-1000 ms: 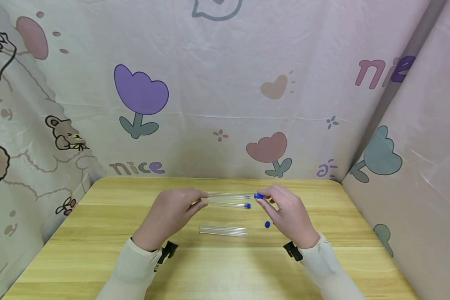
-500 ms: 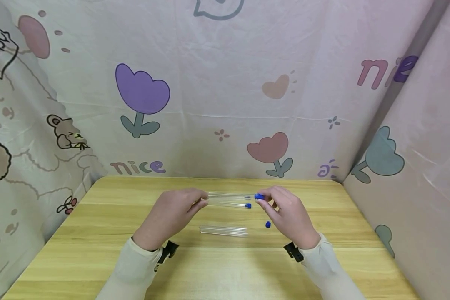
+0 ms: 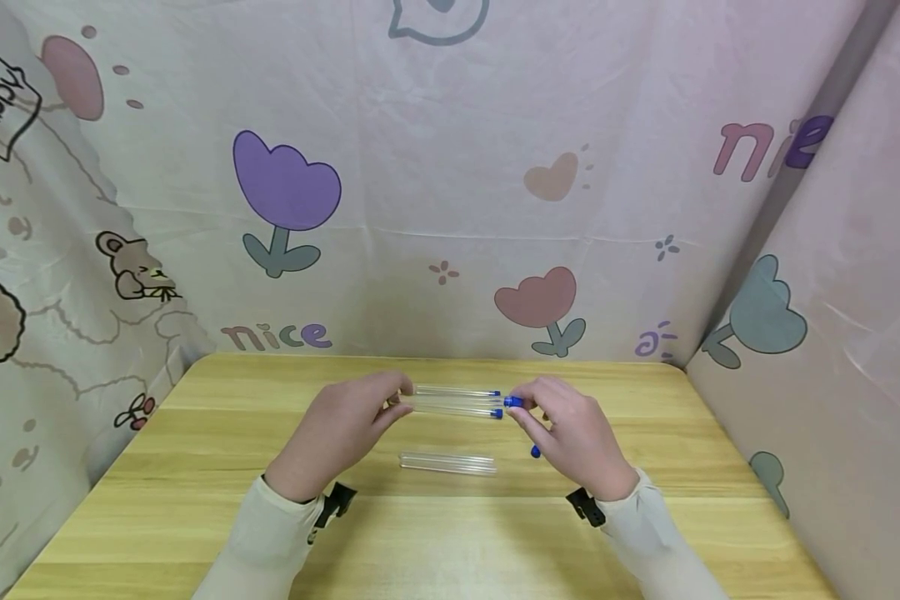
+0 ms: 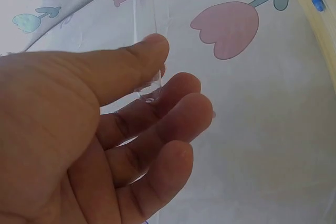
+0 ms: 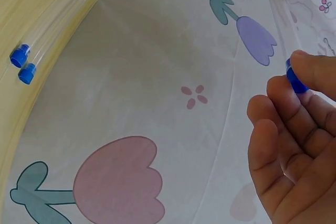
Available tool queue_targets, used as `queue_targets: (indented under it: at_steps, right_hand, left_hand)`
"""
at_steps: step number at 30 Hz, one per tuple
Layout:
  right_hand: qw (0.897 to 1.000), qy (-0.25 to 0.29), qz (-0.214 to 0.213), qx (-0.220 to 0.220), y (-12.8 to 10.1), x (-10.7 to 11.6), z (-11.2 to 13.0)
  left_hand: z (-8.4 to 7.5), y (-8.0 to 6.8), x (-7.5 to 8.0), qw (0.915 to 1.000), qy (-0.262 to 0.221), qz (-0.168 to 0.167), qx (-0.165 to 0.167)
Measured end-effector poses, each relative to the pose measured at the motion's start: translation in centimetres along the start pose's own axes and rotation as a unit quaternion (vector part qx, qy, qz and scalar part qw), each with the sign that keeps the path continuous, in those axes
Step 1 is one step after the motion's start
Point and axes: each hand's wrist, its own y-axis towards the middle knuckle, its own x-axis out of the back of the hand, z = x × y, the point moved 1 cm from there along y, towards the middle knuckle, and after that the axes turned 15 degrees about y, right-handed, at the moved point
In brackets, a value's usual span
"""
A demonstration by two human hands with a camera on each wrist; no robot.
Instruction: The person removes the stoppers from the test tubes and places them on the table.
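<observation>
Pinching clear tube (image 3: pixel 450 403) (empty): left hand (image 3: pixel 342 431); right hand (image 3: pixel 570 433) grips blue cap (image 3: pixel 513 402).

The pink backdrop cloth (image 3: pixel 450 167) carries the only readable text. The word "nice" (image 3: pixel 276 336) is printed low on it, below the purple tulip (image 3: pixel 285 187). A second "nice" (image 3: pixel 768 143) stands at upper right, split across the corner fold. A tilted "Happy" tag (image 3: pixel 2 104) sits at far left.
</observation>
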Motion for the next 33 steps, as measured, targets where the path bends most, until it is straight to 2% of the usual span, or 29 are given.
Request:
queue_targets:
  at_steps: [12, 26, 33]
  right_hand:
    - [0.999, 0.014, 0.024, 0.02, 0.02, -0.1, 0.0]
    - [0.997, 0.046, 0.062, 0.017, -0.13, -0.12, -0.03]
    - [0.996, 0.046, 0.076, 0.023, -0.13, -0.06, -0.13]
  left_hand:
    - [0.25, -0.07, -0.2, 0.9996, 0.01, -0.018, -0.017]
    - [0.48, -0.08, -0.23, 0.9998, -0.002, -0.009, -0.016]
    - [0.54, -0.09, -0.2, 0.9998, -0.001, -0.011, -0.019]
